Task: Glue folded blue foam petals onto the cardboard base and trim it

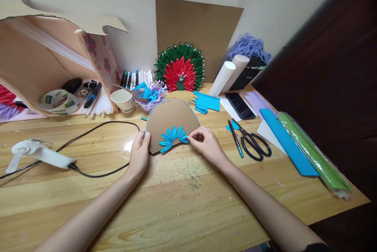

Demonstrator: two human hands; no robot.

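Note:
A brown cardboard half-disc lies flat on the wooden table. A fan of blue folded paper petals sits at its near edge. My left hand rests on the half-disc's left corner, fingers curled over the edge. My right hand pinches the rightmost blue petal against the cardboard with thumb and forefinger.
A white glue gun with a black cord lies at left. Black scissors and a pen lie at right, near a phone and blue and green paper rolls. Behind stand a paper cup, a bowl of petals, markers and a finished red-green fan.

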